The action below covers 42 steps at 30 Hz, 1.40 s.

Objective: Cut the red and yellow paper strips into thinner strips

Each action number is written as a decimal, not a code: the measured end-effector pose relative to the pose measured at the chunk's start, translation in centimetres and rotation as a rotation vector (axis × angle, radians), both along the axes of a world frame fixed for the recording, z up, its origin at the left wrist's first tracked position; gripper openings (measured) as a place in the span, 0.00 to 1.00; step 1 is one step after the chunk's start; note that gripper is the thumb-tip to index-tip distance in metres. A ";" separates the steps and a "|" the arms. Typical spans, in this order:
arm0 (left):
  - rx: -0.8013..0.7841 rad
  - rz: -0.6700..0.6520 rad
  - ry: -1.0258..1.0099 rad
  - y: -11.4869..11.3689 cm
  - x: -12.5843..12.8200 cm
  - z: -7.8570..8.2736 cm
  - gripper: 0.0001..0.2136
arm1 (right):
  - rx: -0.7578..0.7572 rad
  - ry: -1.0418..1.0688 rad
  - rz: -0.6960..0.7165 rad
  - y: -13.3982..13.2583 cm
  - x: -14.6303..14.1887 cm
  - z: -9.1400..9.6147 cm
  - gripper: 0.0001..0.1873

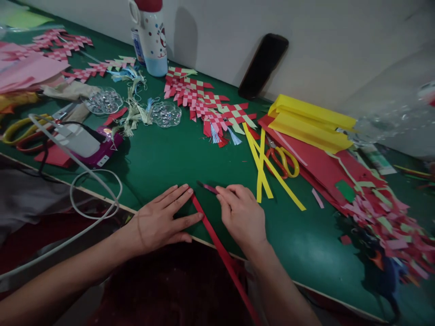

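Observation:
My left hand (170, 215) lies flat with fingers spread on the green table, its fingertips pressing on a long red strip (215, 235). From there the strip runs down over the front edge toward my lap. My right hand (241, 215) is closed around a slim purple tool (209, 187) with a dark tip, which points left near the strip's upper end. Whether it is a knife or a pen is too small to tell. Several yellow paper strips (261, 167) lie crossed to the right of my right hand, beside scissors (283, 160) with orange and yellow handles.
Woven paper fish (204, 97) with tassels lie along the wall, near a bottle (154, 43) and a leaning phone (263, 65). At left are bead trays (166, 114), a purple device (102, 149) and a white cable (118, 194). Paper scraps (397, 226) heap at right.

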<state>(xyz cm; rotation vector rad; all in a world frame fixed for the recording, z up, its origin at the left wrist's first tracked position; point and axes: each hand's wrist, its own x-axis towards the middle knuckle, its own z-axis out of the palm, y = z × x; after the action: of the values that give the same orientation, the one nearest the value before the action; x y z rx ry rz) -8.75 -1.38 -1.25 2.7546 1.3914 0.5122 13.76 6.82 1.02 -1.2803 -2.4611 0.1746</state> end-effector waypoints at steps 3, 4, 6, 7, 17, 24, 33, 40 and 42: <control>-0.004 0.000 -0.013 0.0 -0.1 0.0 0.26 | -0.024 0.043 -0.037 0.3 0.4 -0.1 0.15; -0.004 0.001 -0.017 0.0 -0.1 -0.1 0.26 | -0.055 0.060 -0.041 0.3 0.6 -0.1 0.15; -0.006 0.008 -0.023 0.0 -0.1 -0.2 0.26 | -0.135 0.082 -0.077 0.2 1.2 0.2 0.17; -0.005 0.018 -0.024 0.0 -0.1 -0.2 0.26 | -0.179 0.091 -0.110 0.0 1.5 0.5 0.19; 0.028 0.219 0.040 0.4 1.6 0.0 0.34 | -0.338 0.001 -0.138 -4.4 4.8 1.5 0.17; 0.070 0.263 -0.048 0.2 2.4 1.0 0.23 | -0.278 -0.025 -0.154 -4.2 4.0 1.1 0.04; 0.079 0.207 -0.070 1.4 5.0 1.3 0.09 | -0.308 -0.103 -0.205 -3.7 3.4 1.7 0.05; 0.007 0.253 -0.009 2.6 5.0 1.7 0.07 | -0.215 -0.145 -0.197 -3.9 3.1 1.2 0.06; -0.017 0.280 -0.001 2.7 4.9 2.1 0.07 | -0.226 -0.124 -0.193 -3.7 3.2 1.1 0.06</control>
<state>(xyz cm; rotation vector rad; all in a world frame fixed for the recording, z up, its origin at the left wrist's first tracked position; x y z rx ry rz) -3.84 1.30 0.82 2.5571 1.7842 0.5047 17.00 3.10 2.12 -1.6610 -2.4547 0.3400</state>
